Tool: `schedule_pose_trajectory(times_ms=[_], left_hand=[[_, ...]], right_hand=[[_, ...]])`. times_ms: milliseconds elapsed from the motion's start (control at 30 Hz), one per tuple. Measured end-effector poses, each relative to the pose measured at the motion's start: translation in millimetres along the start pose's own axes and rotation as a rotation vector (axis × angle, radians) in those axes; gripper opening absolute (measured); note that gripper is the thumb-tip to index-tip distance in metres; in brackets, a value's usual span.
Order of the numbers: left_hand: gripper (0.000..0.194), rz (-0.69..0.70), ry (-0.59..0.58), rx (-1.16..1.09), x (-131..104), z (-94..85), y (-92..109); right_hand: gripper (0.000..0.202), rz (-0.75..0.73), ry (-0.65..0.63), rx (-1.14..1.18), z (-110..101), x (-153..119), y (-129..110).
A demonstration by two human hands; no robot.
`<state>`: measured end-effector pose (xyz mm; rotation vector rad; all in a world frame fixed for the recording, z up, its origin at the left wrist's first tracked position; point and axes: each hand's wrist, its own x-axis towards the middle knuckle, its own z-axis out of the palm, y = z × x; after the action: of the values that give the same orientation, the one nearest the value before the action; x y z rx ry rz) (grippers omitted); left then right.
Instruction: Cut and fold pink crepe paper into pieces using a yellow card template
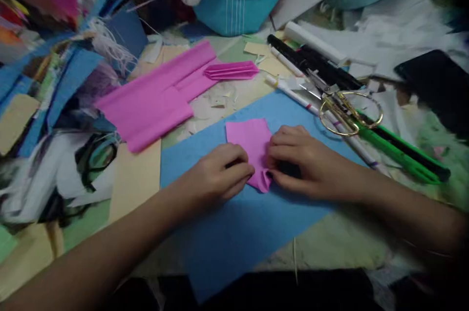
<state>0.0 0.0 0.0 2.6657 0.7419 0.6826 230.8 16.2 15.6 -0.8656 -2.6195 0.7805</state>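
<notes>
A small pink crepe paper piece (249,137) lies on a large blue paper sheet (227,247), its near edge folded up. My left hand (223,171) pinches the near left part of that edge. On the other side, my right hand (296,162) grips the right edge by the small fold, thumb and fingers closed. Beyond my hands lie a larger pink crepe paper sheet (154,100) and a narrow pleated pink paper strip (231,71).
Gold-handled scissors (339,100), white pens (293,96) and a green cutter (403,152) lie to the right. Farther right is a dark phone-like slab (436,86). Paper scraps and blue strips (73,86) crowd the left. A turquoise paper shape (238,12) stands at the back.
</notes>
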Motion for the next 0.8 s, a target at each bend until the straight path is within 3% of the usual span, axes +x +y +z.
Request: schedule_pose_trajectory(times_ms=[200,533,800], left_hand=[[0.013,0.113,0.006,0.127,-4,-3.0,10],[0.013,-0.136,0.035,-0.167,-3,-3.4,0],[0.009,-0.248,0.03,-0.276,1,-4.5,1]], right_hand=[[0.013,0.001,0.017,0.037,-1,0,0],[0.012,-0.027,0.06,0.157,-2,1,0],[0.008,0.071,0.088,0.125,4,4,3]])
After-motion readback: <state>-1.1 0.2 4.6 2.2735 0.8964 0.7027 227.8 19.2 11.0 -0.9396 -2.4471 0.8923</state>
